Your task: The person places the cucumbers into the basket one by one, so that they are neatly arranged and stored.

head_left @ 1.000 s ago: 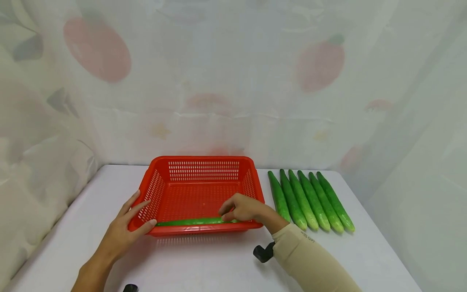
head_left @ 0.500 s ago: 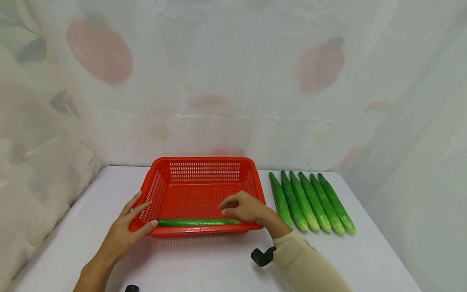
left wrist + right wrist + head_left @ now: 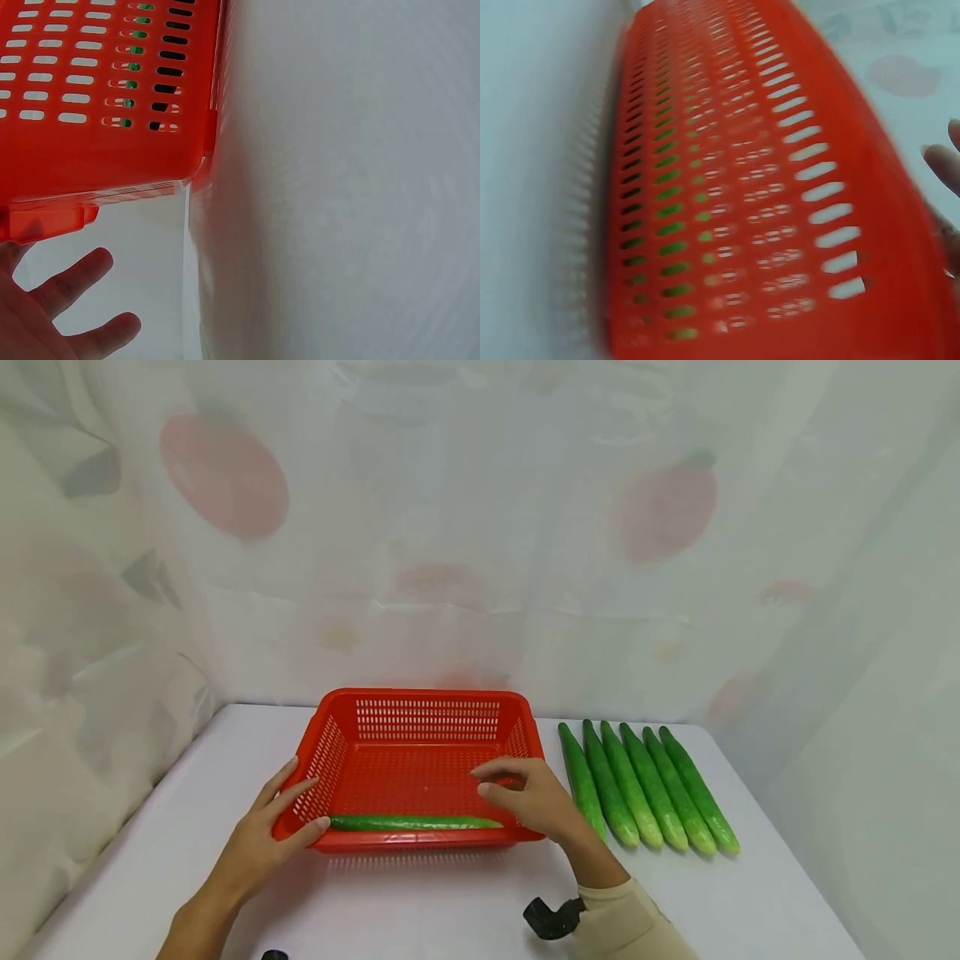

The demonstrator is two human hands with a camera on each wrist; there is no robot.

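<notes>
One green cucumber lies crosswise in the red plastic basket, along its front wall. My left hand rests at the basket's front left corner, thumb by the cucumber's dark end and fingers spread over the left rim. Straight, parted fingers show below the basket in the left wrist view. Above the basket's right front corner is my right hand, fingers loosely bent, holding nothing. The right wrist view is blurred; green shows through the basket's slots, and fingertips appear at its right edge.
Several cucumbers lie side by side on the white table, right of the basket. A black curved object is beside the right sleeve. A patterned curtain hangs behind the table.
My right hand has lifted off the cucumber and drawn back to the right, its fingers loosening. The cucumber now lies fully in view. My left hand has stayed at the basket's corner.
</notes>
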